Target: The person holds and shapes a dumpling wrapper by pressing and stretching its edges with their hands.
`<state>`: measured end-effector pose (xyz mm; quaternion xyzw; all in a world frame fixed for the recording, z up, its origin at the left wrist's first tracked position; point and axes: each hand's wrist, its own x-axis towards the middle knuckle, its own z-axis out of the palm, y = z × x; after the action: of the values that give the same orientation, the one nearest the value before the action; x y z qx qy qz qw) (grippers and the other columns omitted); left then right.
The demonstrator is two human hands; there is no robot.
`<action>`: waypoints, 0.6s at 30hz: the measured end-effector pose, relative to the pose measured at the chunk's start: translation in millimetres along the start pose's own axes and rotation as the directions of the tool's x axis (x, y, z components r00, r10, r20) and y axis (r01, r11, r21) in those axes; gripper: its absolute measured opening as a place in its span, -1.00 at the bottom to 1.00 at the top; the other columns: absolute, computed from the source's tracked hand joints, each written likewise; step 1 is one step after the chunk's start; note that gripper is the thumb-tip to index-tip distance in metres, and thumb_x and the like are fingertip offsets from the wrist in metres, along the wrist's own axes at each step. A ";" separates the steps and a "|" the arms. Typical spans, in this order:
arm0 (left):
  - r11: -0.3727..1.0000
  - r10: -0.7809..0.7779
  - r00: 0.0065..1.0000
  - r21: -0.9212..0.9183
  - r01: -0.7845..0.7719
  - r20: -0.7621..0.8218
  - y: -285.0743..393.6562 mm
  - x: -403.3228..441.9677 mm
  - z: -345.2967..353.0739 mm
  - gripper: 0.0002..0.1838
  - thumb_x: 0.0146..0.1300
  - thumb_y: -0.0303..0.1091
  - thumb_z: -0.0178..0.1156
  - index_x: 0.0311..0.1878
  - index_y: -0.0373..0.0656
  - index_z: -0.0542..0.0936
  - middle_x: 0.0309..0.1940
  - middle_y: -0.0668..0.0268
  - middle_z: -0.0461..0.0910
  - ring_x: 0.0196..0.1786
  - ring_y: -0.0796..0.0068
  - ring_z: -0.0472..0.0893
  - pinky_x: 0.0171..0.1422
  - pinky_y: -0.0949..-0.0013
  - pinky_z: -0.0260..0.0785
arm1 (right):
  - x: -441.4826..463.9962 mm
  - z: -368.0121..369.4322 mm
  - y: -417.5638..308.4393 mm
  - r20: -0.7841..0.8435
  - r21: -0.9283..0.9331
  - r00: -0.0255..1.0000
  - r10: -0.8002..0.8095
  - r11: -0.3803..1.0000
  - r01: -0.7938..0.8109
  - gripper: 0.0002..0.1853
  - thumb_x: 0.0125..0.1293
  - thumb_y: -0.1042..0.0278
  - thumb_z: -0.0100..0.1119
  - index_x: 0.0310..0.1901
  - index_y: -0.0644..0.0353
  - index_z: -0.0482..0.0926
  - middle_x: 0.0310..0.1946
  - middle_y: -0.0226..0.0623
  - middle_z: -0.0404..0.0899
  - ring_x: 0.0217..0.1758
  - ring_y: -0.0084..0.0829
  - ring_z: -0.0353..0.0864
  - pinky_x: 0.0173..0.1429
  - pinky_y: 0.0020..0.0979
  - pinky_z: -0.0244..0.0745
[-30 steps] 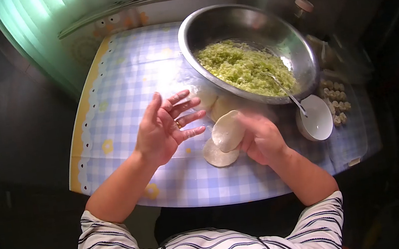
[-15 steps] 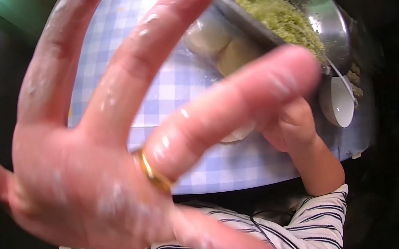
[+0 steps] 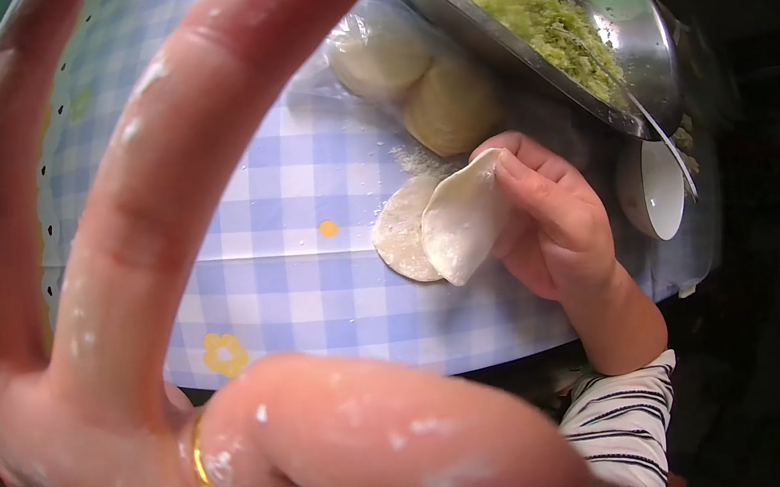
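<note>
My left hand (image 3: 121,368) is very close to the camera, fingers spread and flecked with flour, a gold ring on one finger. It holds nothing that I can see. Between thumb and fingers, my right hand (image 3: 560,221) grips the edge of a round dough wrapper (image 3: 463,219), tilted up off the cloth. Another dough wrapper (image 3: 401,237) lies flat on the table, partly behind the held one. Just beyond them are pale round dough pieces (image 3: 385,55) that look covered by clear plastic.
A large metal bowl (image 3: 625,119) of chopped green filling (image 3: 518,20) stands at the upper right, with a thin utensil handle (image 3: 661,129) over its rim. Beside it is a white bowl (image 3: 654,189). A blue checked tablecloth (image 3: 321,321) covers the table, whose edge curves close to me.
My left hand has shifted left and down, nearer the camera, uncovering the wrappers and most of my right hand. One finger has bent. My right hand has barely moved.
</note>
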<state>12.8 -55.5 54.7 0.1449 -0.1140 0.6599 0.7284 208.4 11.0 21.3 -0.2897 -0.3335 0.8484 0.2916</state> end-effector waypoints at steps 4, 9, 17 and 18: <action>1.000 0.006 1.000 0.000 -0.006 -0.011 -2.7 -2.8 -0.7 -0.03 0.09 0.35 -0.08 0.40 0.06 -0.27 0.40 0.12 -0.46 0.24 0.14 -0.11 0.04 -0.15 0.14 | 0.7 -1.4 0.4 0.005 0.010 1.000 0.001 1.000 -0.001 -0.77 0.38 0.32 -0.13 -0.08 0.28 0.39 -0.24 -0.27 0.53 -0.20 -0.50 0.56 -0.12 -0.47 0.49; 1.000 0.029 0.999 -0.001 -0.029 -0.013 2.7 -4.3 2.7 -0.03 0.10 0.33 -0.07 0.40 0.03 -0.26 0.40 0.12 -0.44 0.19 0.17 -0.05 0.00 -0.10 0.17 | 0.5 -4.6 -0.6 0.028 -0.013 1.000 0.001 1.000 0.000 -0.77 0.38 0.31 -0.14 -0.08 0.28 0.39 -0.24 -0.26 0.53 -0.19 -0.49 0.56 -0.10 -0.46 0.50; 1.000 0.023 0.999 0.004 -0.023 -0.021 0.4 -4.5 5.3 -0.04 0.11 0.30 -0.05 0.40 -0.01 -0.24 0.41 0.11 -0.40 0.12 0.21 0.04 -0.07 -0.01 0.23 | 0.1 -0.3 0.7 0.000 -0.011 1.000 0.014 1.000 -0.014 -0.76 0.39 0.29 -0.15 -0.07 0.27 0.38 -0.24 -0.27 0.52 -0.21 -0.48 0.56 -0.10 -0.42 0.50; 1.000 0.027 0.999 0.005 -0.027 -0.023 0.9 -4.7 6.7 -0.04 0.11 0.30 -0.05 0.40 -0.02 -0.24 0.41 0.11 -0.39 0.12 0.22 0.05 -0.07 0.00 0.23 | 0.0 -0.2 0.2 -0.002 -0.030 1.000 0.009 1.000 -0.009 -0.77 0.39 0.29 -0.14 -0.07 0.27 0.38 -0.24 -0.27 0.52 -0.22 -0.48 0.56 -0.10 -0.42 0.50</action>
<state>11.6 -62.2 59.3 0.1375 -0.1060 0.6715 0.7204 208.5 11.0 21.0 -0.2961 -0.3445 0.8445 0.2836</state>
